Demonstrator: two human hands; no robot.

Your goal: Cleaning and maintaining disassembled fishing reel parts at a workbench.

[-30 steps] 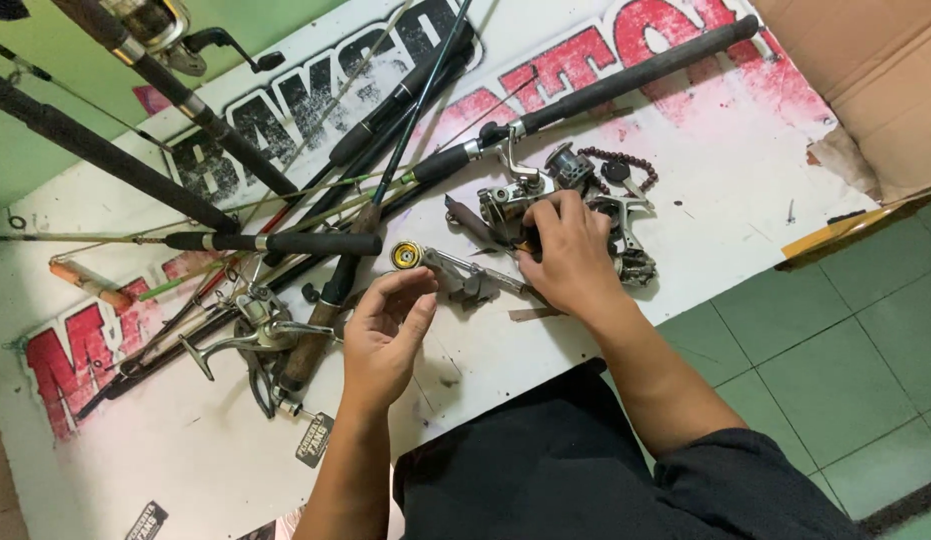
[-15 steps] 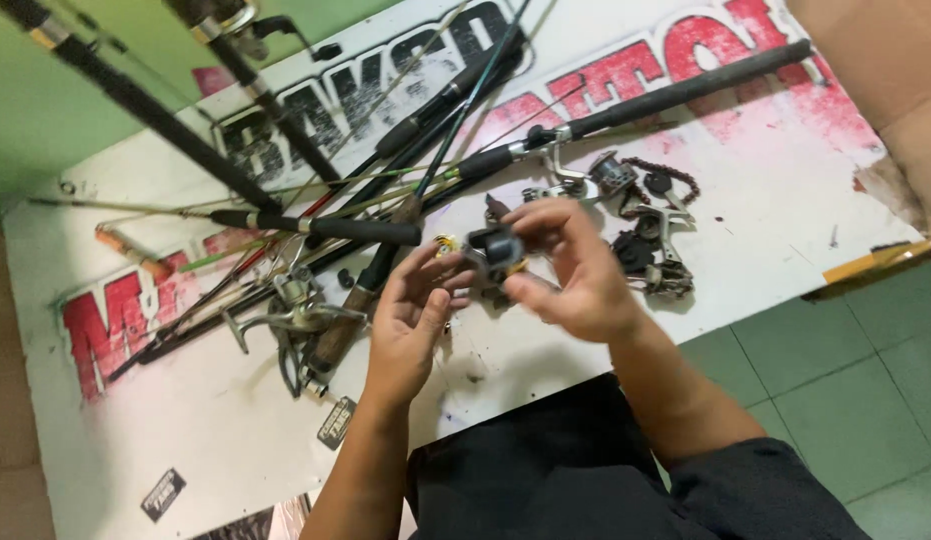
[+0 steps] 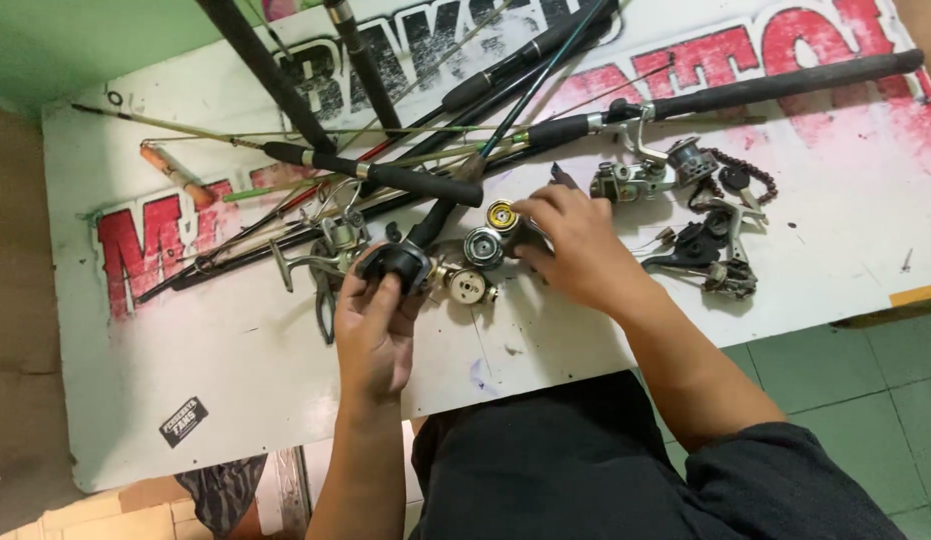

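My left hand [image 3: 373, 335] gripped a black reel part [image 3: 395, 265], while my right hand [image 3: 575, 250] pinched a gold-capped piece [image 3: 503, 216] over a white board [image 3: 235, 370].

I had my left fingers curled round the dark, rounded part, thumb pressed on its near side, holding it just above the board beside a silver spinning reel [image 3: 320, 262] lying on its side. My right fingertips were closed on the piece with the gold ring at its end; how much of it lay under my palm I could not tell. Between my hands sat a grey round spool [image 3: 482, 247] and a pale disc-shaped part [image 3: 467, 286], near each other. Beyond my right hand lay another silver reel [image 3: 640, 175] mounted on a black rod handle [image 3: 765, 90], a string of dark beads [image 3: 750, 172], and a dark reel frame [image 3: 710, 255]. Several fishing rods [image 3: 385, 180] crossed the board's far side in a tangle.
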